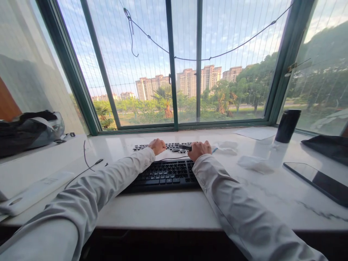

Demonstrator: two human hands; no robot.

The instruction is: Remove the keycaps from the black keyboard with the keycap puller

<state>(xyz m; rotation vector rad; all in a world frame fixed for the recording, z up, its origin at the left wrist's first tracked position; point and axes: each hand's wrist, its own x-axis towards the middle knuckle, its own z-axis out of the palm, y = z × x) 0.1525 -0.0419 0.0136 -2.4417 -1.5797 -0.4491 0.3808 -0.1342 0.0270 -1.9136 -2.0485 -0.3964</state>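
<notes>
A black keyboard (166, 173) lies on the white counter (160, 210) between my forearms. Behind it, loose black keycaps (175, 146) are laid out in rows. My left hand (157, 146) is over the left part of these keycaps, fingers curled down and closed; whatever is in them is hidden. To the right, my right hand (200, 149) is closed round a dark stick-like tool (185, 147), which points left over the keycaps. Its exact kind is too small to tell. A thin cable (174, 158) runs between the keyboard and the keycaps.
Crumpled white tissue or plastic (255, 164) lies right of the keyboard, near a tablet-like dark device (318, 183) and a black bottle (288, 125). At left are a white power strip (38, 192), a cable end (99, 161) and a black bag (29, 130). Windows rise behind.
</notes>
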